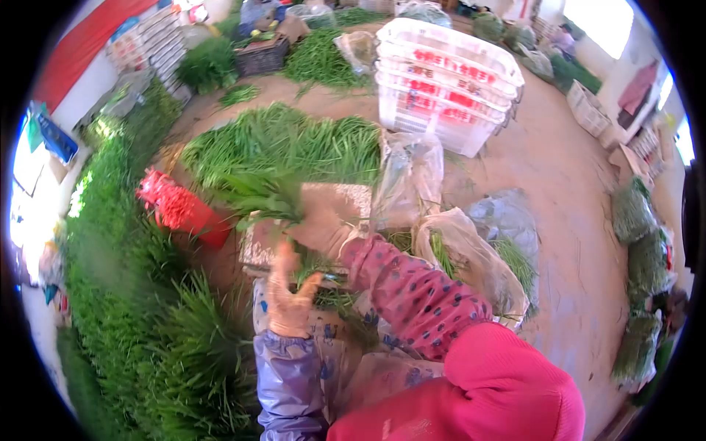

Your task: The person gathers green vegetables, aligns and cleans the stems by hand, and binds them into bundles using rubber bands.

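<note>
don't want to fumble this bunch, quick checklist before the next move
1. Right hand holding the green bunch: ok, it appears closed around one end.
2. Left hand free: ok, it looks open, with nothing seen in it.
3. Green bunch tied: cannot tell, motion blur hides it.
4. Red strips nearby: ok, bundled to the left of the bunch.
5. More greens nearby: ok, a pile of greens lies just beyond the bunch.

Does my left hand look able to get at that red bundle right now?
Probably yes: the left hand looks empty, and the red bundle sits left of the speckled block with nothing obvious between; the greens in the right hand are close by, though.
</note>
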`<state>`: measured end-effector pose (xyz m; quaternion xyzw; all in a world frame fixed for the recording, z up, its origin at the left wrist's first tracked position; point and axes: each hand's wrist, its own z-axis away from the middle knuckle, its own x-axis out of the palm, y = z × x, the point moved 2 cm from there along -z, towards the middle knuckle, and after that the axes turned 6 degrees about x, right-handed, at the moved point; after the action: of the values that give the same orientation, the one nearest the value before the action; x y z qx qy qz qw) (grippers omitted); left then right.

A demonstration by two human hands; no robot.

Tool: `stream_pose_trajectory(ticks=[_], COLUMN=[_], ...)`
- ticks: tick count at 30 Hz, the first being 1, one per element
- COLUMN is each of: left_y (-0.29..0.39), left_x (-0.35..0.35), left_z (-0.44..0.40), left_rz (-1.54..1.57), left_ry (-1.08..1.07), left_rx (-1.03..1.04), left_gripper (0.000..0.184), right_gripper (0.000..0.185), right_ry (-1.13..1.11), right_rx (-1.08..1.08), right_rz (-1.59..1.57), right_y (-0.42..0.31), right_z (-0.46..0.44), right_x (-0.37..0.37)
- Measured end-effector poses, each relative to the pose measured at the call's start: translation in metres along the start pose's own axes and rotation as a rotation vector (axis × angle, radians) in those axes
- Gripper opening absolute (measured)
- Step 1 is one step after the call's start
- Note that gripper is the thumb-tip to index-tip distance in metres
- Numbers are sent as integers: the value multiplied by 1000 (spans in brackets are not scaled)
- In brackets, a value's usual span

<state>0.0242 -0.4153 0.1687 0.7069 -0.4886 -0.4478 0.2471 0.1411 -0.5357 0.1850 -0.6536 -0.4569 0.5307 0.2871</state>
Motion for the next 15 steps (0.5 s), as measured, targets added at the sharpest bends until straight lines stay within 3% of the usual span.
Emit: stream_pose_trajectory(ticks=[1, 4, 6, 7, 8, 10, 11, 15], left_y=[6, 4, -3, -1, -1, 9, -1, 19], left_x=[7, 32, 50, 59, 69, 82, 90, 73], left_z=[12, 45, 61, 68, 74, 62, 66, 67], left_rz=[440, 817, 933, 1043, 1052, 1677, 1681, 1727], left_ry=[-126, -547, -555, -511, -501, -265, -252, -76], left_rx=[-350, -729, -727, -695, -711, -697, -688, -545], left_gripper=[57, 54, 68, 80, 80, 82, 82, 67], right_gripper=[46, 46, 47, 47, 47, 47, 47, 45], right_ry=[-19, -142, 26, 14, 80, 104, 92, 40], right_rx=[-13, -114, 39, 46, 211, 347, 341, -435], right_rz=[-9, 169, -216, -209, -247, -234, -229, -230], right_y=[15, 2, 28, 8, -11, -1, 0, -19], right_z=[7, 25, 34, 46, 62, 79, 89, 142], right_x=[7, -9, -8, -19, -28, -25, -25, -46])
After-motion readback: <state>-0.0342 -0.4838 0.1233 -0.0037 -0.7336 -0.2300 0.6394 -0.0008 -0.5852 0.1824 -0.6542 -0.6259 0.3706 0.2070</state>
